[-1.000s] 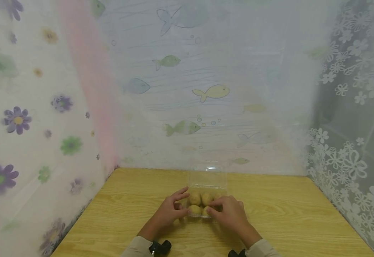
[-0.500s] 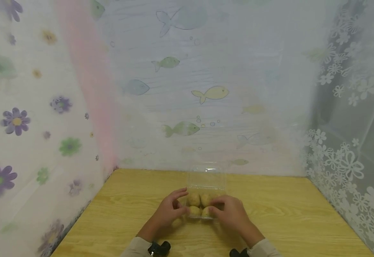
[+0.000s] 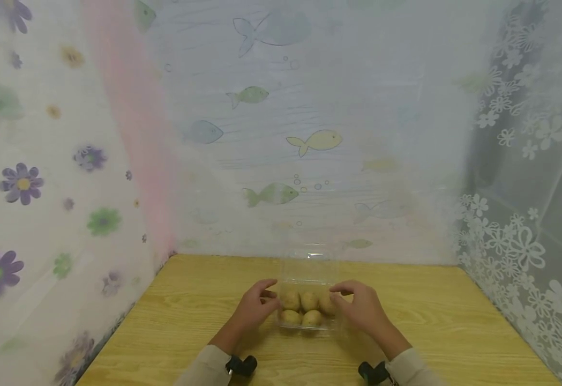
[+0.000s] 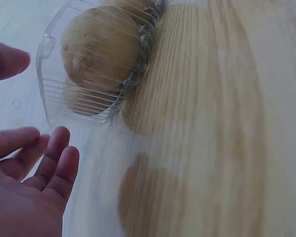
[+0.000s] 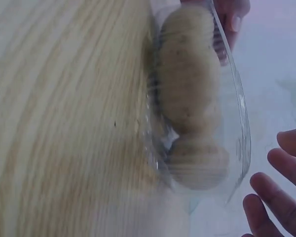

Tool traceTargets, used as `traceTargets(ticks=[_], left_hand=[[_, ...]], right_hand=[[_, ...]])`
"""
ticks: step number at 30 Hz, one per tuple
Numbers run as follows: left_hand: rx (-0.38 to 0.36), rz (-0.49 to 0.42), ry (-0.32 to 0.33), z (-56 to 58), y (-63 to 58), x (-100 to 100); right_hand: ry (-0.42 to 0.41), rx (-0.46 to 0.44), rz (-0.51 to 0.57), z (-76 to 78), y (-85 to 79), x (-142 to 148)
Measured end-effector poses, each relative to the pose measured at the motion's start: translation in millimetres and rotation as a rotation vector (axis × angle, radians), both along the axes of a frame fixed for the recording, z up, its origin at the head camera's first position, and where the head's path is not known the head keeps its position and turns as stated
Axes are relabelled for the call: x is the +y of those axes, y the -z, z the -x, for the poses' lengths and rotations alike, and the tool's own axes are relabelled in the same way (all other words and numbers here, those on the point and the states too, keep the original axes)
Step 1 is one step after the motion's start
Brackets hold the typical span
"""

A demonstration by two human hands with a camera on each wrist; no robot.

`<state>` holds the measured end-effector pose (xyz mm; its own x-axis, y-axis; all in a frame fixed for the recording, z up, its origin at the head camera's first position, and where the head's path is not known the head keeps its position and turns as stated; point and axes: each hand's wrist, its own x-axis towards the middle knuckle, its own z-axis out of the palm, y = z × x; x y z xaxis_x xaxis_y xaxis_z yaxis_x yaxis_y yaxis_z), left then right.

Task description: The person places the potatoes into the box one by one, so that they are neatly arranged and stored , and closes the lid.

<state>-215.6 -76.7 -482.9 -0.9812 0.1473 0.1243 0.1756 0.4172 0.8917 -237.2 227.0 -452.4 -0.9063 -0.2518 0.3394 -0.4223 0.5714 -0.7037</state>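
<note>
Several tan potatoes [image 3: 309, 301] sit in two rows inside a clear plastic clamshell box [image 3: 307, 327], whose hinged lid [image 3: 308, 266] stands up at the back. In the head view, three potatoes make the back row and two the front row, with a gap at the front right. My left hand [image 3: 257, 305] is beside the box's left side, thumb and fingers spread apart and holding nothing. On the other side, my right hand [image 3: 364, 308] hovers by the right rim, near the back right potato [image 3: 327, 304]. Its fingers [image 5: 276, 197] are loosely bent and apart from the box in the right wrist view.
Beneath the box is a wood-grain table [image 3: 203, 295]. A fish-print curtain [image 3: 261, 161] hangs behind its far edge. Flower-print sheets flank the table on the left [image 3: 59, 214] and right [image 3: 517, 236]. Each wrist carries a black camera mount.
My right hand has drawn off the front right potato and moved right, uncovering it and the back right potato. My left hand has stayed nearly in place, shifting slightly.
</note>
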Motion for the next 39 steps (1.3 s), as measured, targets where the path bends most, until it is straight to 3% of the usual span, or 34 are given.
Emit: traceTargets(ticks=[3,11,18,25,31,39], left_hand=[[-0.013,-0.014,-0.026,3.9,-3.9,4.3],[-0.090,-0.076,-0.032,15.5,-13.9,8.8],[-0.141,-0.115,-0.077,25.6,-25.9,12.6],[-0.206,-0.195,-0.114,43.1,-28.1,8.7],[-0.271,-0.333,-0.061,49.2,-28.7,4.6],[-0.334,-0.435,0.003,56.2,-26.8,4.6]], right_hand=[[-0.002,-0.028,0.018,4.8,-2.5,6.8],[0.003,-0.205,0.127,22.4,-4.3,19.8],[-0.021,-0.286,0.122,31.2,-6.3,19.9],[-0.050,-0.379,0.150,39.9,-7.1,13.1],[-0.090,-0.471,0.258,52.4,-4.9,5.6],[-0.092,-0.531,0.336,63.4,-2.5,-4.6]])
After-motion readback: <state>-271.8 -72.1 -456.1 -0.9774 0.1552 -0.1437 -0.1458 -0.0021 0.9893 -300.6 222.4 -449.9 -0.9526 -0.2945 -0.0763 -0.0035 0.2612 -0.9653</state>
